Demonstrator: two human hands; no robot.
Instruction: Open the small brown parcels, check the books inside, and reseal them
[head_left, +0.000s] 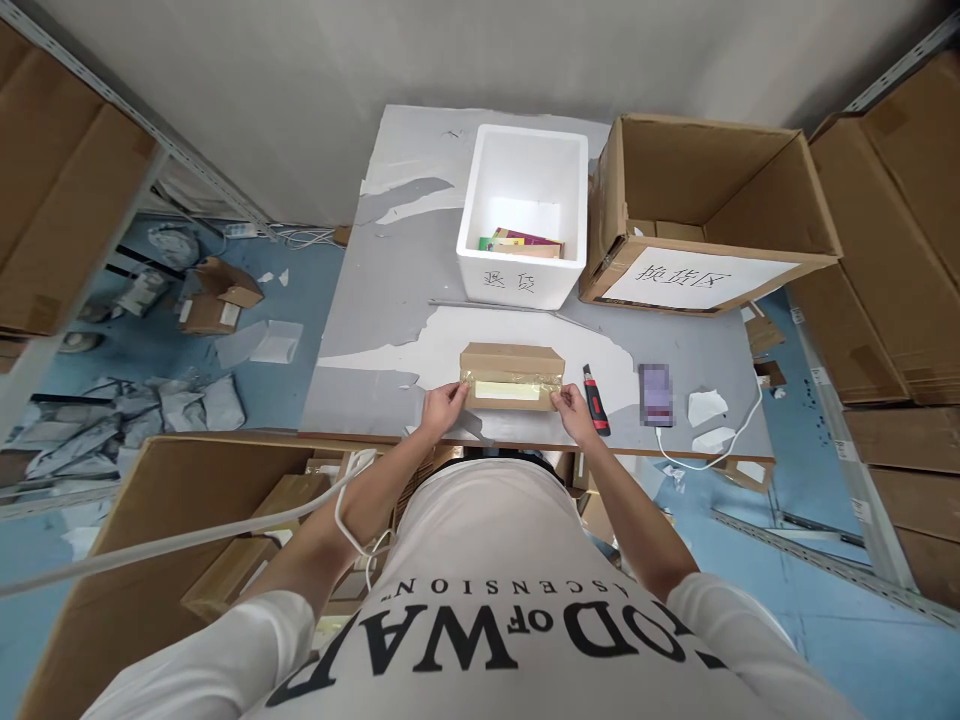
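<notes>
Both hands' fingers pinch taped carton; white box reads 退货

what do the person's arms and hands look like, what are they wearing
Both hands, left and right, are bare: no gloves, and no rings or watch that can be made out. The forearms are uncovered. Short white sleeves belong to a white T-shirt with large black lettering. A thin white cable loops beside the left forearm.

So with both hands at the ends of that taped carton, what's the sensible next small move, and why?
Probably press the tape ends down. The left hand and right hand each pinch an end of the small carton, where the clear tape looks wrinkled. The utility knife lies untouched beside it.
</notes>
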